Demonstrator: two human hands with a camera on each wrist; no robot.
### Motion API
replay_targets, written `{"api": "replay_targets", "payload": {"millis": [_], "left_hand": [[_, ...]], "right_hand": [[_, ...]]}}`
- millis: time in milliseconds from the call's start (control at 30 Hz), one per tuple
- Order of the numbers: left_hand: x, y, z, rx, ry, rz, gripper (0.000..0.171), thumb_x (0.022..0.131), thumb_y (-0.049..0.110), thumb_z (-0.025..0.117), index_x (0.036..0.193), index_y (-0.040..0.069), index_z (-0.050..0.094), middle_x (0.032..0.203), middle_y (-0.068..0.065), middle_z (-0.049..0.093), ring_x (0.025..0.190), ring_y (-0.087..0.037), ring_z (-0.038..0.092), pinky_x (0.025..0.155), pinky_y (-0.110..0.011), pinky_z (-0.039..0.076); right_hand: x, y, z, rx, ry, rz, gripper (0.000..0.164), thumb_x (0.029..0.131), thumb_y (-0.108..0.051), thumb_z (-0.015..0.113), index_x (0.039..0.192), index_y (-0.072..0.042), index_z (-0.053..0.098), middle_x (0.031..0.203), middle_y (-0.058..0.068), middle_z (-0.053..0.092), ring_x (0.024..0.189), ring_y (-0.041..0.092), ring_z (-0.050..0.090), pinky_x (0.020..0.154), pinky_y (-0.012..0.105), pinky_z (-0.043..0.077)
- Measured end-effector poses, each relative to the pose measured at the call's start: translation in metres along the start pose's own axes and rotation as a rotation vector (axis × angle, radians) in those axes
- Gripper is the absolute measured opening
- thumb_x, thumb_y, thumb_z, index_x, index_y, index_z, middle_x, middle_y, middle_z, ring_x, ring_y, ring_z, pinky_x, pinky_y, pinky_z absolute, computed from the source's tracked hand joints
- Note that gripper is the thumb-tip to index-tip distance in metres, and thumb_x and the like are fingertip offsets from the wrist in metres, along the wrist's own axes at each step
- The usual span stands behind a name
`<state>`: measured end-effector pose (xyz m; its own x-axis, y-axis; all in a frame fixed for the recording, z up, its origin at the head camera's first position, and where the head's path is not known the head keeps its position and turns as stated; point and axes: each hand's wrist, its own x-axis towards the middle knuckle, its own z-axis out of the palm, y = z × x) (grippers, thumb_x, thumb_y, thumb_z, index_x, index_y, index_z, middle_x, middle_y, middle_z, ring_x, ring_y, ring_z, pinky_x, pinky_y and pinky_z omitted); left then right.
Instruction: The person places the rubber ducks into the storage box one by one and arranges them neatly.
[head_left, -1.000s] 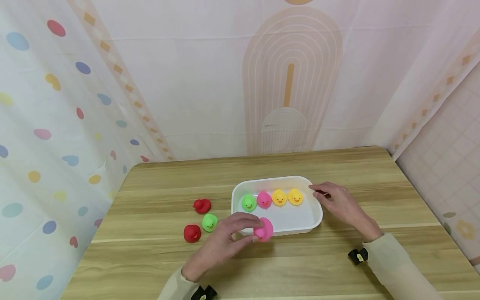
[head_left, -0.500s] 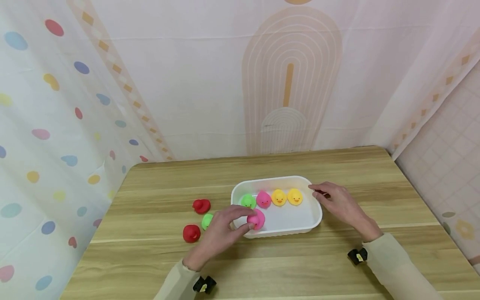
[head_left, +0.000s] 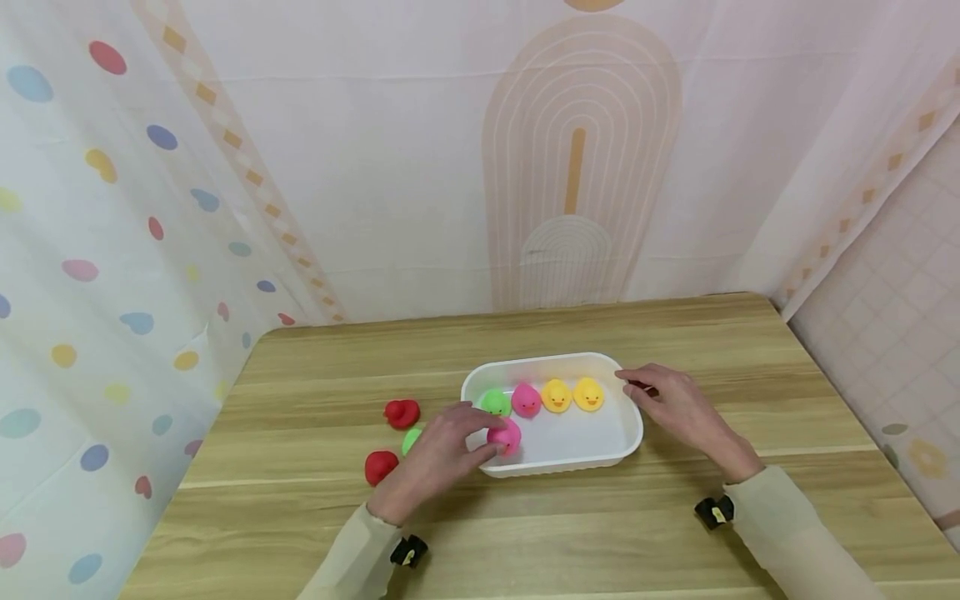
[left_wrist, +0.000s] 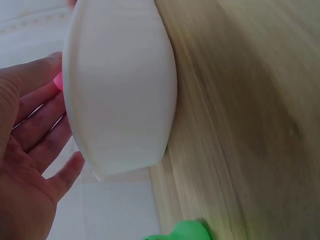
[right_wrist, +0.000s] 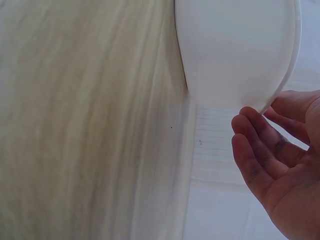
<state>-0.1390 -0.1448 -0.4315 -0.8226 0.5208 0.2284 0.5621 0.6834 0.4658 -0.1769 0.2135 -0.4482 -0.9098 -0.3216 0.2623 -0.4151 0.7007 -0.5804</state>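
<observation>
- patterned curtain point(head_left: 375, 167) behind counter point(head_left: 600, 533)
- white tray point(head_left: 577, 442) on counter
- left hand point(head_left: 441, 446) pinching pink duck point(head_left: 507, 437) in tray's front-left, part-blocking green duck point(head_left: 409, 440) outside
- right hand point(head_left: 681, 407) pinching tray's right rim
- two red ducks point(head_left: 402, 413) left of tray

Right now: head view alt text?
Left hand pinches a pink duck at the near left of a white tray; right hand holds its rim. Inside, a green duck, second pink duck and two yellow ducks form a row; outside, two red ducks and another green duck.
</observation>
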Motion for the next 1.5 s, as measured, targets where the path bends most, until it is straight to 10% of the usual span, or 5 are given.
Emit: {"api": "replay_targets", "payload": {"millis": [733,1500], "left_hand": [[0.02,-0.006,0.0,0.086,-0.229,-0.041,0.022,0.089,0.021,0.084,0.109,0.013,0.079,0.097,0.006,0.077,0.092,-0.012,0.069,0.122,-0.056,0.03],[0.027,-0.001,0.003,0.092,-0.275,-0.101,0.02,0.087,0.018,0.086,0.105,0.014,0.079,0.087,0.01,0.071,0.079,-0.007,0.059,0.124,-0.054,0.026]], "right_hand": [[0.001,-0.001,0.0,-0.003,-0.003,0.004,0.026,0.101,-0.007,0.066,0.125,0.0,0.073,0.111,0.014,0.072,0.09,0.021,0.067,0.076,0.037,0.059],[-0.001,0.001,0.0,-0.008,0.011,0.001,0.025,0.101,-0.007,0.067,0.124,0.0,0.073,0.108,0.011,0.073,0.087,0.018,0.064,0.074,0.033,0.057]]}}
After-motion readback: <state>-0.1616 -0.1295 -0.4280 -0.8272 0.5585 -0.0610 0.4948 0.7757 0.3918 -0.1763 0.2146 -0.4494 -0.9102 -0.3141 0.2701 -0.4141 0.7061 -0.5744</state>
